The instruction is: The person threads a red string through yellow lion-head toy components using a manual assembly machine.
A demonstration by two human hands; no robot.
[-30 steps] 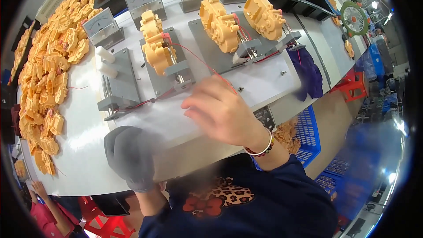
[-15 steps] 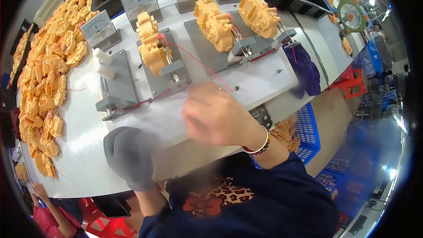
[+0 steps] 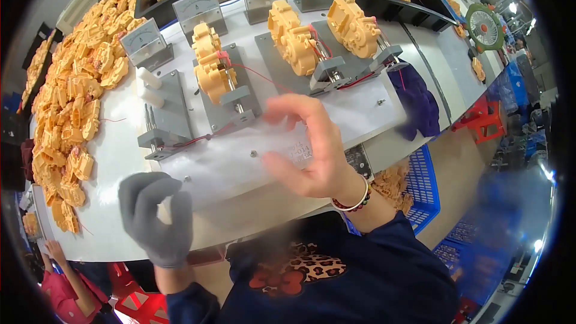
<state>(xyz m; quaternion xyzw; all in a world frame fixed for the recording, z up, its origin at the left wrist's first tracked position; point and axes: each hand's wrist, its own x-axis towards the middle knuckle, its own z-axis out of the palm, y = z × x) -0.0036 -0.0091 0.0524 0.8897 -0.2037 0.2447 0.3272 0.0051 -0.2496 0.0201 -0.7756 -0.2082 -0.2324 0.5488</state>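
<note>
My left hand (image 3: pixel 157 219), in a grey glove, hovers at the front of the white table with its fingers curled but apart and nothing in them. Over the white board (image 3: pixel 231 165), my bare right hand (image 3: pixel 315 150) is open and empty, thumb well away from the fingers. Beyond it, a yellow plastic gear housing (image 3: pixel 211 75) sits on a grey test fixture (image 3: pixel 243 105), a thin red wire running from it toward my right hand. Two more yellow housings, a middle one (image 3: pixel 293 39) and a right one (image 3: pixel 354 27), sit on fixtures farther right. The leftmost fixture (image 3: pixel 174 105) bears no housing.
Several analog meters (image 3: pixel 198 9) line the back, before black bins (image 3: pixel 399 0) of yellow parts. A heap of yellow housings (image 3: pixel 72 108) covers the table's left. Purple cloth (image 3: pixel 414 99), a green fan (image 3: pixel 483 27) and a blue basket (image 3: pixel 425 186) are at right. Another person's arm (image 3: pixel 75 279) shows lower left.
My right hand has gone from closed to open, its thumb and fingers spreading. My left hand has shifted left and its fingers have parted. The view has shifted slightly.
</note>
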